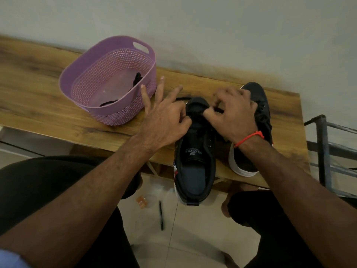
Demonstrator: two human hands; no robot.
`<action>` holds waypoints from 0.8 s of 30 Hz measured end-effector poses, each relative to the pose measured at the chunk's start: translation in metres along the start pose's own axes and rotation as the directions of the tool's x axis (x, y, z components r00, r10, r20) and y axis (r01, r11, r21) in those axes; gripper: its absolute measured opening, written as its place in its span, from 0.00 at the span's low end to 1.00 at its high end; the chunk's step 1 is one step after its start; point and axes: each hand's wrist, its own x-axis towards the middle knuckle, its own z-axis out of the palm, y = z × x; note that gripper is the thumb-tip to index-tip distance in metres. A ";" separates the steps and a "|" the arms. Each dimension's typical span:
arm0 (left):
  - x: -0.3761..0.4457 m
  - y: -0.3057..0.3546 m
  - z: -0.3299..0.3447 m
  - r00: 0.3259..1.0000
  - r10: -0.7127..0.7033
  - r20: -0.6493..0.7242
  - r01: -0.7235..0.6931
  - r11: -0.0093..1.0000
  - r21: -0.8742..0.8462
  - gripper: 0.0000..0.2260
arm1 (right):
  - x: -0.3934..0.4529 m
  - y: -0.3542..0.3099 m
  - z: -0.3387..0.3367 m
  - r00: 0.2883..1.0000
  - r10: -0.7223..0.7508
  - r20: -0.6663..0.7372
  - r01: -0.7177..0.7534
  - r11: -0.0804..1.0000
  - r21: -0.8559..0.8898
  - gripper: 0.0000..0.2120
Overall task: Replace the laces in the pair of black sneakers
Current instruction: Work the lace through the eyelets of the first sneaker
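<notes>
Two black sneakers are set on a wooden bench (48, 97) against a pale wall. The nearer sneaker (195, 151) is placed at about 6 o'clock of the bench's middle, its heel overhanging the near edge and its toe directed toward 12 o'clock; its insole is seen from above. The second sneaker (251, 132), with a white sole, is set just beside it at 3 o'clock and is partly hidden by the right wrist.

The left hand (164, 122) is held at the toe end of the nearer sneaker: thumb and forefinger are closed together at the lace area, while the other three fingers are spread straight toward 12 o'clock. The right hand (235, 113), a red thread (249, 139) worn at its wrist, is curled over the same area, and a black lace (182, 99) appears to be pinched, though the exact contact is blurred.

A purple perforated basket (77, 74) is placed at 9 o'clock of the hands, with dark laces (137, 79) lying inside. On the tiled floor at 6 o'clock, a black pen (161, 215) is seen.
</notes>
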 end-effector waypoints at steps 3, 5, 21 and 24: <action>0.001 0.000 0.001 1.000 -0.003 -0.007 0.003 1.000 0.000 0.06 | -0.006 -0.003 0.009 0.970 -0.068 0.234 0.097 0.989 -0.114 0.17; 0.001 -0.001 0.001 1.000 -0.001 -0.005 0.001 1.000 -0.002 0.06 | -0.010 -0.004 0.017 0.938 -0.111 0.328 0.184 0.962 -0.200 0.16; 0.002 -0.001 0.002 1.000 -0.010 0.007 0.010 1.000 -0.012 0.06 | -0.003 -0.001 0.006 0.991 -0.058 0.119 0.068 0.994 -0.081 0.12; 0.001 -0.002 0.001 1.000 -0.019 0.013 0.019 1.000 -0.014 0.07 | 0.010 0.004 -0.005 0.996 0.056 0.071 -0.069 0.978 0.196 0.11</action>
